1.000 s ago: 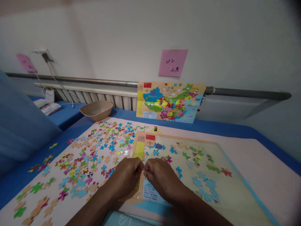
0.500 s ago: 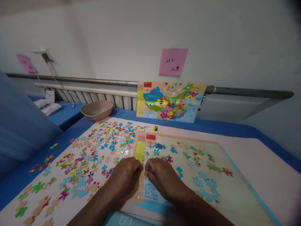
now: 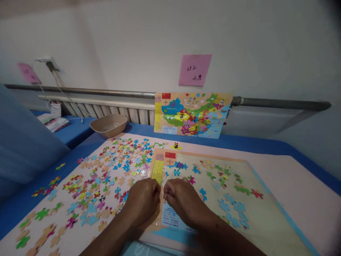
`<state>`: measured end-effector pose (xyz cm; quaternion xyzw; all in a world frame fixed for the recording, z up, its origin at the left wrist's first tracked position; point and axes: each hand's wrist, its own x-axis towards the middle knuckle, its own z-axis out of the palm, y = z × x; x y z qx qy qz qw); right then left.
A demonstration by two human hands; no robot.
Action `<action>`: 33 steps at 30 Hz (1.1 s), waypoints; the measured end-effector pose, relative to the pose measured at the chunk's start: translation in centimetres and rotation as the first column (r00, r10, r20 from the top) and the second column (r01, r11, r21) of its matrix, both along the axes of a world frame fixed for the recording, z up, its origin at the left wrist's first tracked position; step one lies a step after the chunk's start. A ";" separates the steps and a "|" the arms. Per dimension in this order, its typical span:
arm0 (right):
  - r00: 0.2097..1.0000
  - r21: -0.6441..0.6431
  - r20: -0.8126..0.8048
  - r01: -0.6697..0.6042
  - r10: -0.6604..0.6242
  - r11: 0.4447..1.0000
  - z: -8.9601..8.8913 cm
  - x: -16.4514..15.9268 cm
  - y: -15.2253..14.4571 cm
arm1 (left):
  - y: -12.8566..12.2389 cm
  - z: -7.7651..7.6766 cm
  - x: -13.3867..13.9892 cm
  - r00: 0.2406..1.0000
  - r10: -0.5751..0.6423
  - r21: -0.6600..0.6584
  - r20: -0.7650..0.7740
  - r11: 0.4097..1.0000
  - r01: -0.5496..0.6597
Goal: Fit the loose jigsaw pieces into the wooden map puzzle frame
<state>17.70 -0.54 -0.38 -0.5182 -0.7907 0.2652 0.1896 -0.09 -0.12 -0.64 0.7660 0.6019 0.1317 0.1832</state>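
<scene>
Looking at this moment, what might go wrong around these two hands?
1. The left hand and right hand are close together over the puzzle board; a sideways slip could nudge the blue piece beside the right hand.

2. The red and yellow pieces at far left lie on the blue surface, off the pink sheet, so they might get overlooked or brushed away.
</scene>
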 end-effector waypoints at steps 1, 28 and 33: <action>1.000 0.000 -0.003 -0.003 0.003 1.000 0.0 0.0 0.0 | 0.0 0.1 0.1 1.000 0.014 -0.008 -0.004 1.000 -0.014; 0.999 -0.061 0.034 0.015 -0.013 0.998 0.8 -0.2 0.0 | -0.9 0.8 -0.5 1.000 -0.025 -0.062 0.016 0.998 0.026; 0.999 -0.067 0.041 0.021 -0.018 0.998 0.9 -0.3 0.1 | -0.9 1.3 -0.5 0.998 -0.066 -0.063 -0.019 0.996 0.065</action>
